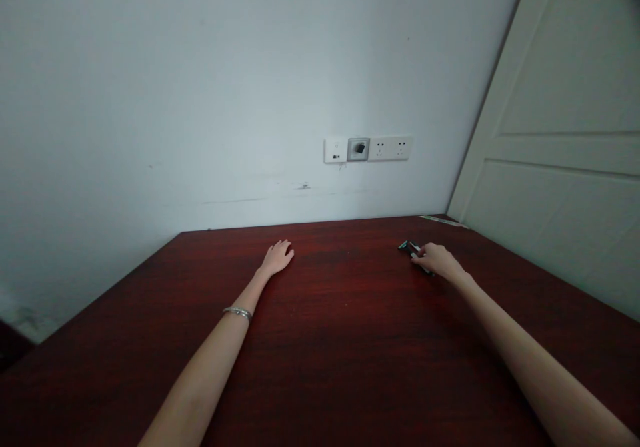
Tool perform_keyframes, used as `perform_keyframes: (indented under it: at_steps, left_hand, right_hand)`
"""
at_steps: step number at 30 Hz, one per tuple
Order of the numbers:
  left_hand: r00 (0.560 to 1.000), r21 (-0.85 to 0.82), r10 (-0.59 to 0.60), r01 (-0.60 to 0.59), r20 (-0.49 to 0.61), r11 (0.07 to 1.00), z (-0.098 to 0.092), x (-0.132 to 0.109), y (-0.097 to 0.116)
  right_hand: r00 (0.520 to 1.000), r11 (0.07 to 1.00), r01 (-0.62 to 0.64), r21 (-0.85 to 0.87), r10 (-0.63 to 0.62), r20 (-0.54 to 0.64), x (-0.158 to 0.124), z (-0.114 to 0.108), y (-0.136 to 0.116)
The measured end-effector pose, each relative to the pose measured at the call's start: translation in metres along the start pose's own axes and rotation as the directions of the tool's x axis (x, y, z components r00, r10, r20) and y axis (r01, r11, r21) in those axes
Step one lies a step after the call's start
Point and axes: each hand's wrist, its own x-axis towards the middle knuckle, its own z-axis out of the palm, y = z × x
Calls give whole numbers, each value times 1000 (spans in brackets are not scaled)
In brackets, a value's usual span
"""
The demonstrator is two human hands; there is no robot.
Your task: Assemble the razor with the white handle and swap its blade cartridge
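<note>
My left hand point(278, 257) lies flat on the dark red wooden table point(330, 340), its fingers spread and nothing in them. A silver bracelet point(238, 312) circles that wrist. Farther right, my right hand point(439, 260) is closed on a small razor point(414, 248) at the table's surface. Its teal head points left toward the table's middle, and a dark neck joins it to a lighter handle. Much of the handle is hidden by my fingers and thumb.
A pale wall point(250, 100) rises behind the table, with a switch plate point(335, 151), a grey knob plate point(359, 149) and sockets point(390, 148). A white panelled door point(560, 153) stands along the right. A thin patterned strip point(443, 220) lies at the far right corner.
</note>
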Motion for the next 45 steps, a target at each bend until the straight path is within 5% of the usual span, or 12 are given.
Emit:
perform_keyframes:
  at_steps: [14,22,26,34,36,39,45]
  left_hand:
    - [1000,-26,-15,15,-5,1000,-5,-3,4]
    - [996,-73,-51,46,-75,996,-13,-7,9]
    - [973,-117,-125,103,-195,988,-21,-10,18]
    - [908,-313,-224,111,-354,943,-41,2,65]
    - [891,-484,-242,29,-383,874,-48,2,83]
    - [909,-621,-203,-74,-364,780,-58,-3,109]
    - [946,-690,-163,-81,-280,719,-69,-15,140]
  right_hand:
    - [998,994,55,94,-52,-38,-4,-2,-20]
    - [957,938,254,237,-209,-201,-14,-20,-86]
    - [856,807,452,379,-273,-440,-28,-26,-127]
    - [737,701,634,328,-418,-531,-39,-20,-185]
    - [724,712,643,283,-444,-528,-39,-15,-191]
    - [730,734,634,243,-465,-502,-41,-9,-198]
    - [733,754,628,195,-488,-474,-50,-3,-205]
